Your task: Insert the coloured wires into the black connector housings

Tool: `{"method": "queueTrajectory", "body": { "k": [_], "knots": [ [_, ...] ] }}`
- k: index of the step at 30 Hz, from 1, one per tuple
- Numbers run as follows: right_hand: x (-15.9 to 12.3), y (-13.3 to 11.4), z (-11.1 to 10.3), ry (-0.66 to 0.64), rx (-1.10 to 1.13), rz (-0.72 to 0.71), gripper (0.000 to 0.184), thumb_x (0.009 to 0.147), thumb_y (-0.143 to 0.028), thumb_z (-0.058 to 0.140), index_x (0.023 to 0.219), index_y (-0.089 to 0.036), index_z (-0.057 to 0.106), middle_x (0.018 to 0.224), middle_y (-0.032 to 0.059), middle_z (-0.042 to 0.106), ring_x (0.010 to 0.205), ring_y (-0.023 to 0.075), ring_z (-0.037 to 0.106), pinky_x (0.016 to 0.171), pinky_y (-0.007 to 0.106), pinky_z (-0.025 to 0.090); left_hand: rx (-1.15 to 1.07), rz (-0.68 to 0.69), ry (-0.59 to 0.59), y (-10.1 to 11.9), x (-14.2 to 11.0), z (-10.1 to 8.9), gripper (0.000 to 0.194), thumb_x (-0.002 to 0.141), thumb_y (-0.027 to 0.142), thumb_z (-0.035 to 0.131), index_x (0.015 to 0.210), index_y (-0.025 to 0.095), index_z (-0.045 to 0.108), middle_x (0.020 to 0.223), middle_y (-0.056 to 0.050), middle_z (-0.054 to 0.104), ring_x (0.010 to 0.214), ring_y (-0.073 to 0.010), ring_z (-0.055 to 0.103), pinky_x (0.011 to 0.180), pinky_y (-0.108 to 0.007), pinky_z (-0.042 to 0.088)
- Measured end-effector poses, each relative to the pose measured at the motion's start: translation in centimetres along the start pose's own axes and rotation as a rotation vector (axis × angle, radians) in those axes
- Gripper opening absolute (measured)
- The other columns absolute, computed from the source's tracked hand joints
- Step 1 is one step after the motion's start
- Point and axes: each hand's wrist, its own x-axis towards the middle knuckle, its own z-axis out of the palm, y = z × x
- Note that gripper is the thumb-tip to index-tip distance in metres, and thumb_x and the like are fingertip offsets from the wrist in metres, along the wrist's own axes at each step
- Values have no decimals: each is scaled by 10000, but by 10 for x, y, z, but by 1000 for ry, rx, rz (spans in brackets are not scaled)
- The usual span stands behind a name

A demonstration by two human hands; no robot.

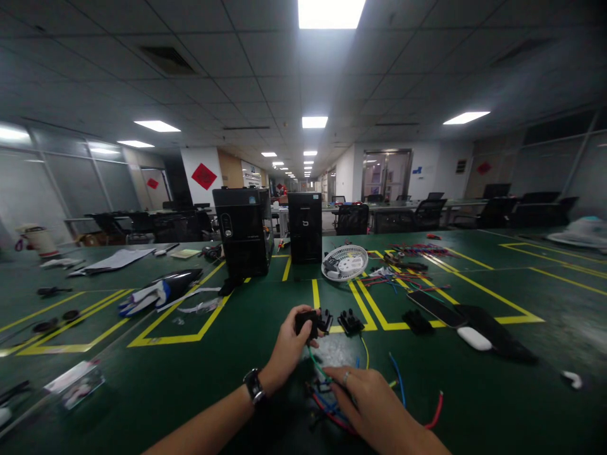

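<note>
My left hand [294, 335], with a watch on its wrist, is closed around a small black block-shaped part [306, 323]. A green wire [315, 361] runs down from this part to my right hand [363, 395], whose thumb and fingers pinch it. Just beyond my left hand stand a black connector-like part [325, 320] and a similar black part [351, 322] with upright knobs. A yellow wire [365, 351] hangs near the second one. Under and around my right hand lies a loose bundle of red wire [437, 409] and blue wire [399, 379], partly hidden by the hand.
Two black computer towers [246, 237] [305, 227] stand farther back. Right of them is a white plastic basket [345, 263], then piled wires [417, 253]. A phone [436, 308], a black pouch [496, 332] and a white case [474, 338] lie at right; gloves [152, 297] at left.
</note>
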Motion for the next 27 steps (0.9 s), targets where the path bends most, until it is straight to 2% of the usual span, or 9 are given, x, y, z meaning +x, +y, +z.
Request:
{"method": "queueTrajectory", "body": {
  "k": [3, 7, 9, 13, 17, 19, 21, 24, 27],
  "knots": [
    [1, -2, 0, 32, 59, 12, 297, 933, -165, 425, 1141, -254, 617, 980, 24, 714, 909, 172, 675, 813, 257, 493, -3, 4, 8, 6, 3, -1, 414, 776, 466, 637, 1067, 189, 541, 1045, -78, 630, 704, -155, 633, 639, -277, 503],
    [3, -7, -3, 21, 105, 0, 278, 950, -170, 396, 1030, -244, 652, 900, 12, 718, 831, 159, 678, 736, 236, 484, -8, 41, 68, 11, 5, -4, 490, 853, 609, 423, 1027, 176, 572, 809, -26, 596, 604, -129, 564, 560, -244, 444],
    [4, -10, -10, 26, 86, 12, 275, 954, -188, 398, 921, -222, 669, 798, 5, 709, 741, 153, 671, 679, 230, 472, 99, 87, 68, 14, 5, -7, 476, 860, 601, 416, 978, 174, 590, 758, -16, 574, 604, -129, 536, 546, -231, 419],
    [8, -13, -32, 192, 59, 106, 279, 954, -259, 431, 885, -205, 695, 718, 3, 700, 666, 151, 654, 612, 228, 462, 330, 263, 65, 25, 7, -6, 375, 873, 526, 463, 906, 183, 614, 788, -29, 580, 706, -148, 536, 649, -238, 430],
    [9, -8, -48, 375, 13, 89, 258, 941, -285, 462, 997, -209, 702, 815, 28, 735, 726, 171, 681, 659, 251, 503, 213, 319, 132, 40, 20, 12, 400, 907, 540, 356, 1002, 207, 556, 857, -25, 569, 660, -140, 542, 600, -244, 433],
    [6, -1, -59, 457, -55, 46, 253, 938, -274, 468, 1037, -209, 691, 893, 42, 739, 797, 179, 689, 726, 270, 517, 218, 363, 130, 48, 28, 23, 417, 901, 551, 362, 1038, 206, 551, 883, -32, 577, 677, -142, 548, 622, -249, 440],
    [1, 8, -74, 488, -168, -2, 260, 942, -273, 463, 1061, -199, 682, 931, 57, 732, 830, 178, 685, 762, 278, 518, 343, 449, 66, 55, 34, 33, 413, 897, 537, 394, 1045, 197, 574, 903, -43, 589, 758, -154, 557, 711, -256, 443],
    [-5, 20, -91, 462, -390, -33, 280, 952, -291, 447, 1083, -191, 673, 842, 60, 719, 719, 153, 667, 665, 252, 510, 489, 549, -26, 62, 43, 44, 384, 906, 504, 408, 1037, 193, 591, 941, -54, 599, 870, -166, 562, 818, -261, 427],
    [-3, 23, -82, 477, -431, -41, 282, 958, -284, 441, 1106, -167, 652, 843, 69, 715, 714, 151, 665, 639, 241, 498, 380, 517, 43, 61, 60, 54, 389, 919, 517, 359, 1072, 206, 534, 936, -46, 594, 772, -146, 587, 719, -261, 470]
  ]
}}
